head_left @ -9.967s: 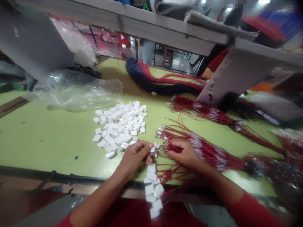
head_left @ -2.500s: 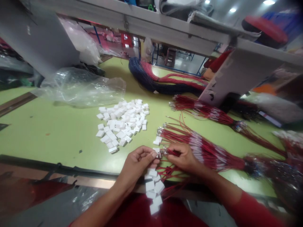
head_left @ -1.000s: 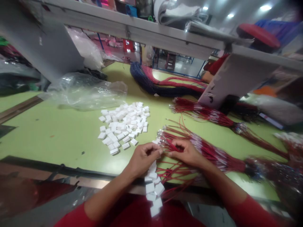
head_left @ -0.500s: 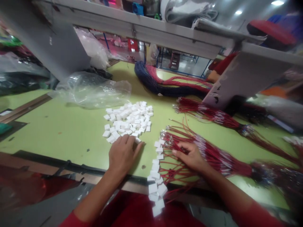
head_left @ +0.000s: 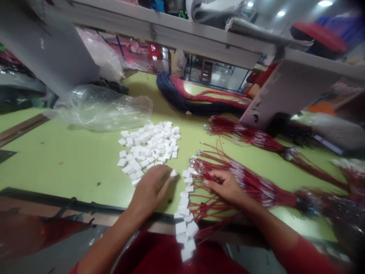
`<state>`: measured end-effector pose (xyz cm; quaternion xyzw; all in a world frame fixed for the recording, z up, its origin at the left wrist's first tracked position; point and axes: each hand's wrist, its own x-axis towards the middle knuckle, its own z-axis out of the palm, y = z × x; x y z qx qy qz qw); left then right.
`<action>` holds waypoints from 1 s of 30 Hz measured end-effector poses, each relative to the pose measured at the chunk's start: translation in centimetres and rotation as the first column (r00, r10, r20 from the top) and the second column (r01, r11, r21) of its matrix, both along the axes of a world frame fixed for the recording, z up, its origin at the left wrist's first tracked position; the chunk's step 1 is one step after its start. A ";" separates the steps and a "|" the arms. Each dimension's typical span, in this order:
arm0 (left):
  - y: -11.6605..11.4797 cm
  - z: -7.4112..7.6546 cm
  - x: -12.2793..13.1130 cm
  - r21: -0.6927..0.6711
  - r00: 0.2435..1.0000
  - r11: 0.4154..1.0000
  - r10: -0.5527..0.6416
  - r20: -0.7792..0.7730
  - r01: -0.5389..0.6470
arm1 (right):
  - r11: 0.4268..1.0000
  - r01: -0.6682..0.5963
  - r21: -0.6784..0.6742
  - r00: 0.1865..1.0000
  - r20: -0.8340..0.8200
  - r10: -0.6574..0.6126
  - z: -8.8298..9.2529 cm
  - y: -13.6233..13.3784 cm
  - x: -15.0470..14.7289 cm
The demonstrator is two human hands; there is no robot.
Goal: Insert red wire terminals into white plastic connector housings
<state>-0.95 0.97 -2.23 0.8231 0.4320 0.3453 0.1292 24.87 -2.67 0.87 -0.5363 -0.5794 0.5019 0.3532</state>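
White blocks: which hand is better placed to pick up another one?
Probably the left hand: it is open right at the edge of the white blocks, while the right hand is farther off, among the red wires.

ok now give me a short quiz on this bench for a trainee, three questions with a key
1. True or false: the line of white pieces runs between the left hand and the right hand.

2. Which is the right hand over?
A) a clear plastic bag
B) a bunch of red wires
C) a stool

3. What two colours are the wires in the big wire bundle at the far end of the green table?

Key: 1 true; 2 B; 3 dark blue and red
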 end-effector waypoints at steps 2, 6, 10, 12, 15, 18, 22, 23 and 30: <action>-0.6 0.4 1.0 -0.091 0.979 0.986 -0.120 0.167 0.136 | 1.000 -0.006 0.002 1.000 -0.008 0.006 0.3 -0.1 -0.1; -1.3 1.1 2.8 -0.136 0.919 0.949 -0.228 0.320 0.283 | 1.000 -0.022 0.015 1.000 0.011 0.022 0.2 -0.1 0.0; -1.5 1.4 3.4 -0.191 0.900 0.928 -0.232 0.370 0.318 | 0.999 -0.046 0.003 0.999 0.009 0.046 0.0 -0.2 0.2; -1.6 1.4 3.4 -0.197 0.897 0.930 -0.219 0.383 0.311 | 0.997 -0.072 -0.041 0.997 -0.011 0.072 0.3 -0.2 0.2; -1.7 1.4 3.3 -0.168 0.888 0.936 -0.222 0.403 0.310 | 0.989 -0.119 -0.087 0.992 -0.038 0.116 1.1 -0.3 0.1; -1.7 1.5 3.2 -0.128 0.868 0.927 -0.273 0.416 0.353 | 0.985 -0.149 -0.087 0.987 -0.075 0.143 1.8 -0.3 -0.2; -1.7 1.2 3.7 -0.043 0.842 0.916 -0.348 0.412 0.399 | 0.982 -0.172 -0.073 0.983 -0.076 0.166 1.4 -0.4 -0.3; -1.8 1.1 3.9 -0.023 0.842 0.918 -0.352 0.409 0.395 | 0.981 -0.180 -0.068 0.982 -0.065 0.176 1.1 -0.5 -0.3; -3.4 0.5 3.5 -0.028 0.903 0.945 -0.302 0.304 0.326 | 0.969 -0.146 0.197 0.989 0.059 0.137 -0.4 0.2 0.2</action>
